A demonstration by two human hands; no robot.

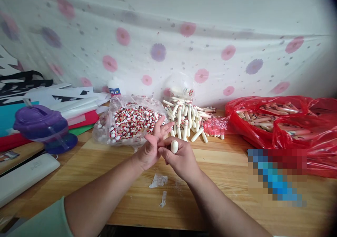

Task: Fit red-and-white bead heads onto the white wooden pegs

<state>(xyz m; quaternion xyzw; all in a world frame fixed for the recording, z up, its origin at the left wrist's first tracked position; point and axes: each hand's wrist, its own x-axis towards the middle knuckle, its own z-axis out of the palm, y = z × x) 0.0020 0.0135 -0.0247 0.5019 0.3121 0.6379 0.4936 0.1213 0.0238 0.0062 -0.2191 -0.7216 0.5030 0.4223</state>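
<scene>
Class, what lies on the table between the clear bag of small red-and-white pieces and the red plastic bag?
A heap of cream pens lies there, as the head view shows.

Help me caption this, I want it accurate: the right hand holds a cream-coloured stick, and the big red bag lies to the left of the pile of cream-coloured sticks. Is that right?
Not quite: the head view shows the big red bag to the right of the pile. The right hand does hold a cream-coloured stick.
</scene>
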